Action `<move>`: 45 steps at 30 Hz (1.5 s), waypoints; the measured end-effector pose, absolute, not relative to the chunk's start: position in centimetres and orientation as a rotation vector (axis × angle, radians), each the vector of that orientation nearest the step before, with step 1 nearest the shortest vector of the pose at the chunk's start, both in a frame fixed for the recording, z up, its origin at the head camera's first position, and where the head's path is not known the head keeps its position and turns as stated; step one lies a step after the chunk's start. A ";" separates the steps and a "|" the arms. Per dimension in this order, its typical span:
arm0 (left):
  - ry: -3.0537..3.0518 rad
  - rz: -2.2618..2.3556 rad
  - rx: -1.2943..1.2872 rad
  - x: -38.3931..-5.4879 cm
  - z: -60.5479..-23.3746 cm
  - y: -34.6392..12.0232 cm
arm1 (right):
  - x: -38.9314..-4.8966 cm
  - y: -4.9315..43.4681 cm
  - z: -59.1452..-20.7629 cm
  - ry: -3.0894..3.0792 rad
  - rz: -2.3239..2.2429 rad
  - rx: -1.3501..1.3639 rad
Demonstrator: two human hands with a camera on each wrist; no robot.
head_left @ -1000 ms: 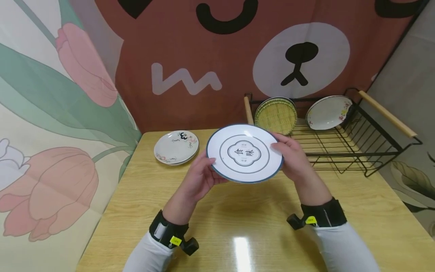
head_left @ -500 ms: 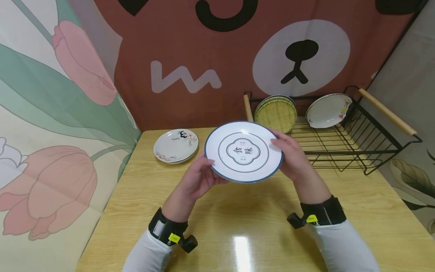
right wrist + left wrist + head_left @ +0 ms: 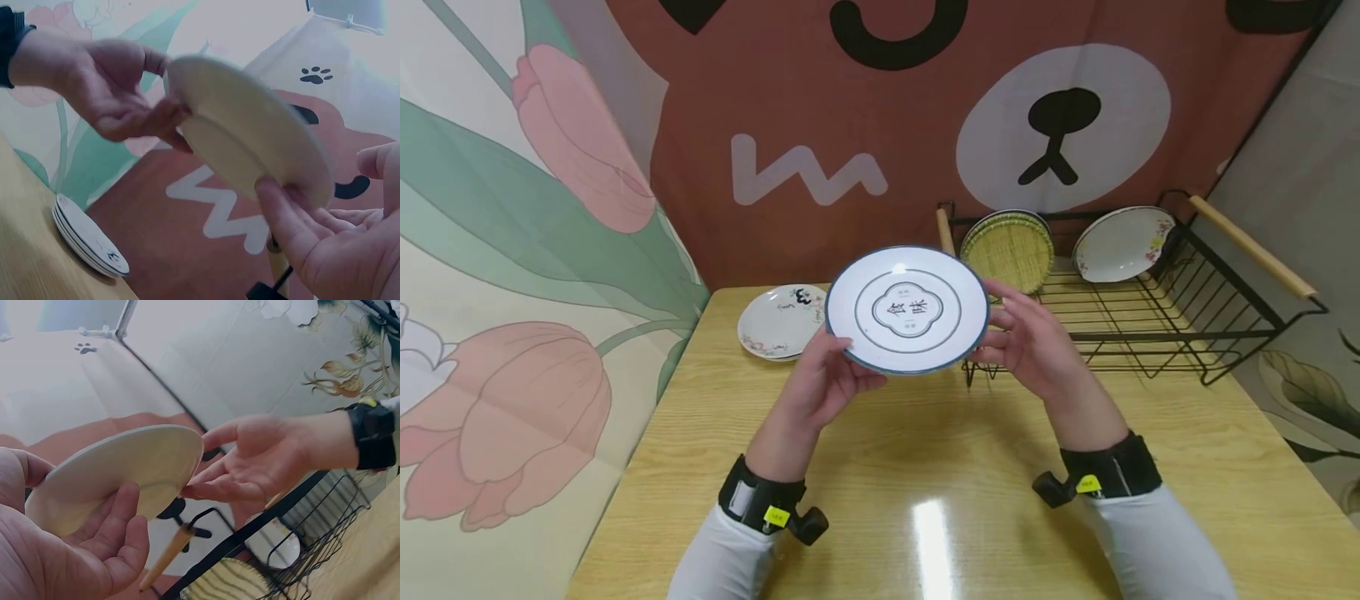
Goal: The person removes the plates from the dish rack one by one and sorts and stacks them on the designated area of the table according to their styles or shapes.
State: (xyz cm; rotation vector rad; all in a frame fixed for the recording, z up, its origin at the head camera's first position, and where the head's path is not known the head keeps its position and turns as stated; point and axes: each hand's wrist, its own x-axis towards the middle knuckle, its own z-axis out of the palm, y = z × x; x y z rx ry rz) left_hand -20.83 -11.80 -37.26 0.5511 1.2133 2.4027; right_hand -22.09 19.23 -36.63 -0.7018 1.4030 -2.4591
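Observation:
A white plate (image 3: 907, 308) with a blue rim and dark characters in its centre is held above the table, its face toward the head camera. My left hand (image 3: 823, 379) grips its lower left edge, thumb on top; in the left wrist view the fingers (image 3: 128, 503) support its underside. Along the right edge, my right hand (image 3: 1033, 342) has loosely spread fingers at the rim. The right wrist view shows that hand's fingertips (image 3: 270, 187) against the underside and its thumb (image 3: 375, 161) off the plate.
Left of the held plate, a stack of patterned plates (image 3: 771, 325) rests on the wooden table (image 3: 880, 475). A black wire rack (image 3: 1157, 337) with wooden handles stands at the back right, bearing a round woven piece (image 3: 1009, 250) and a floral dish (image 3: 1120, 246).
The plate has shifted left and slightly upward with my left hand, partly covering the stack. My right thumb has come off the plate's face, and the right fingers have loosened.

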 end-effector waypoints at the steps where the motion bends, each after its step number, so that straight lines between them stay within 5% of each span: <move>1: 1.216 2.413 0.548 -21.0 -37.3 -12.0 | -22.0 19.1 -36.5 1.398 -2.455 -0.689; 18: 1.341 2.633 0.419 -24.3 -38.6 -17.0 | -21.9 13.1 -36.6 1.554 -2.305 -0.532; 45: 1.433 2.709 -0.144 -28.4 -43.0 -22.4 | -27.0 4.1 -43.2 1.419 -2.223 -0.132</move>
